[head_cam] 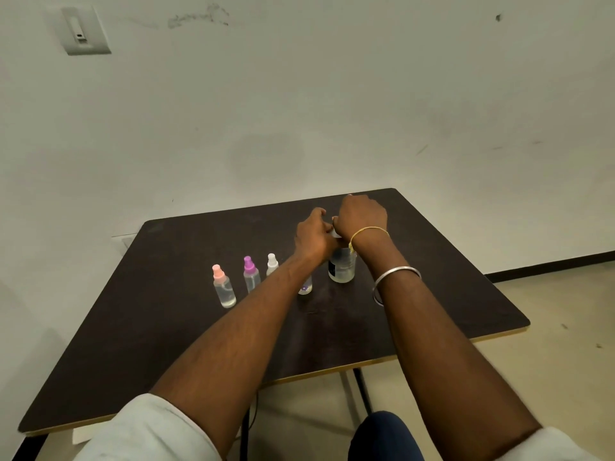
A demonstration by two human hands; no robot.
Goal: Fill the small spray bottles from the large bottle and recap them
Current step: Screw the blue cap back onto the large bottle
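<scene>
While both hands work at its top, large bottle [342, 267]: upright on the counter [449, 294], right of the small spray bottles [224, 287].
Left hand [312, 236]: fingers seemingly closed about the neck; brace firmly.
Right hand [361, 216]: arched over the cap, fingers' grip hidden; twist squarely.

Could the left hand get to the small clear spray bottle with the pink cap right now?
Probably yes. The small clear spray bottle with the pink cap stands alone at the row's left end, nothing covering it. The left hand would first have to leave the large clear bottle.
</scene>
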